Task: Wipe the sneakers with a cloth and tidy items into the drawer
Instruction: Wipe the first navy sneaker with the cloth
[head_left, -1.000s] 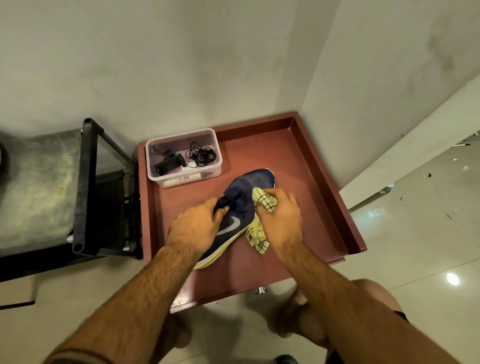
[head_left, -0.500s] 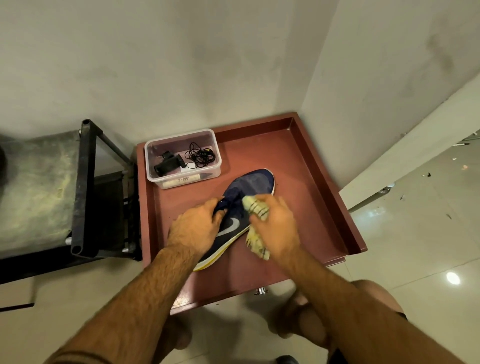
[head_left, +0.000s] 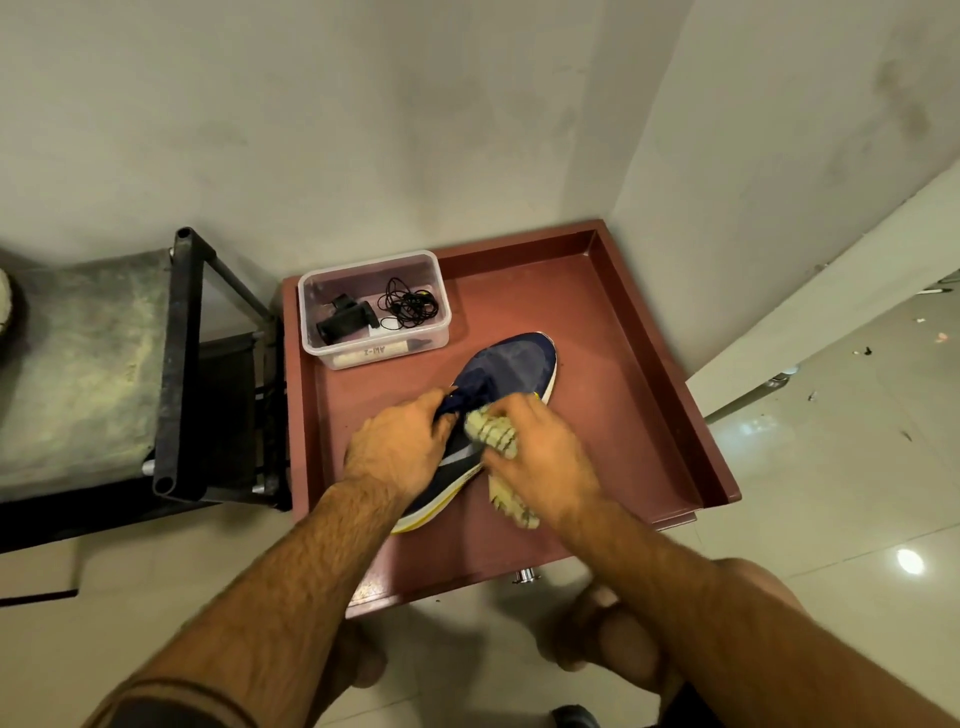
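Shoe: a dark blue shoe (head_left: 511, 364) lies in the drawer (head_left: 639, 395), a bit on its side. Its toe points to the far wall. It has a white stripe mark and a yellow and white sole.
Drawer: red-brown, pulled out on the floor, in the corner of the room. A small shiny knob (head_left: 525, 576) sticks out at the near edge.
Left hand: the left hand (head_left: 397, 454) grips the shoe at the middle, near the opening. The fingers are curled tight on it.
Right hand: the right hand (head_left: 540, 457) is closed on a cloth (head_left: 493, 434) and presses it on the side of the shoe.
Cloth: pale yellow with dark lines. One part is bunched up between the two hands. The other end hangs out under the right hand and lies on the drawer bottom.
Box: a clear box (head_left: 374, 306) sits in the far left corner of the drawer, just beside the shoe's toe, not touching it.
In the box: a black cord (head_left: 410, 306) in a tangle, a small black thing (head_left: 343, 322), and a pen (head_left: 384, 352) along the near wall.
Rack: a black rack (head_left: 182, 364) stands left of the drawer, close to it.
Legs: bare knees show at the bottom, by the near edge of the drawer.
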